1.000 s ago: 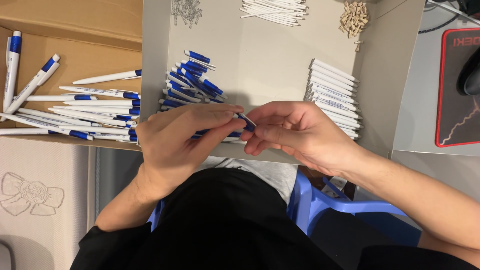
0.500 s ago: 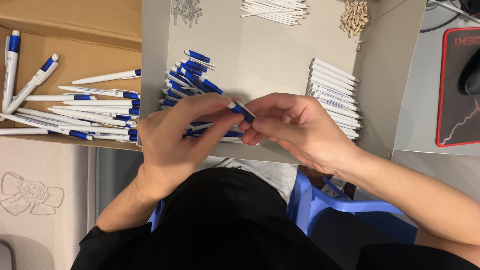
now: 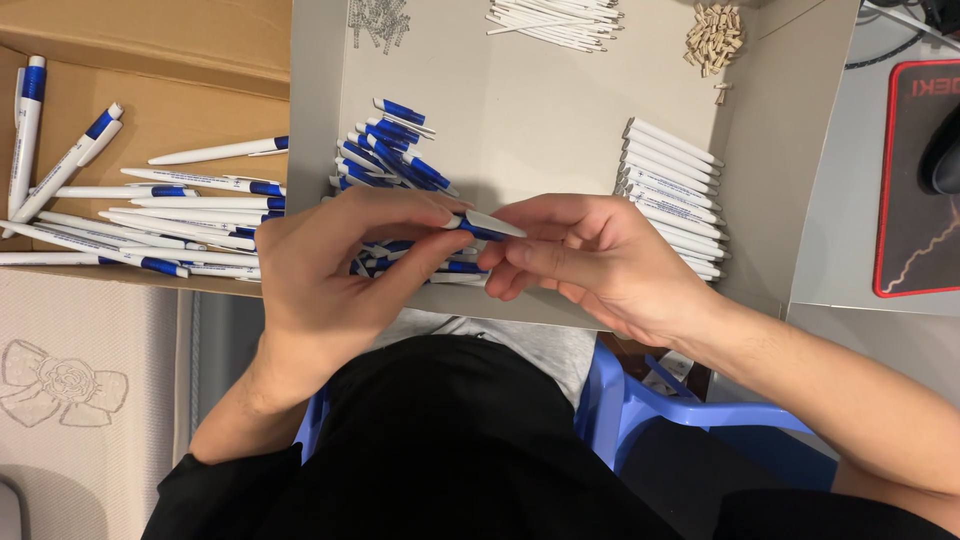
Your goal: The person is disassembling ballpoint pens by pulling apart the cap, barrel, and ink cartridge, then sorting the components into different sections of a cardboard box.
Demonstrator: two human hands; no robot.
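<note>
Both hands pinched one pen part [image 3: 488, 226]: left hand [image 3: 335, 270] gripped the blue end, right hand [image 3: 590, 260] the white; best kept straight, blue clips [image 3: 395, 150] just beyond.

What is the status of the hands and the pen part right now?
Left hand and right hand both grip one blue-and-white pen part. Held above the grey tray, by the blue clip pile. Nothing between them.

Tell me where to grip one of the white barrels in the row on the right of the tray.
Pinch the top white barrel of the row at mid-length, across its width, coming straight down from above. The barrels lie flat and side by side, touching, so there is little gap between them for fingers; the outermost one has open tray floor beside it. The right hand is nearest.
</note>
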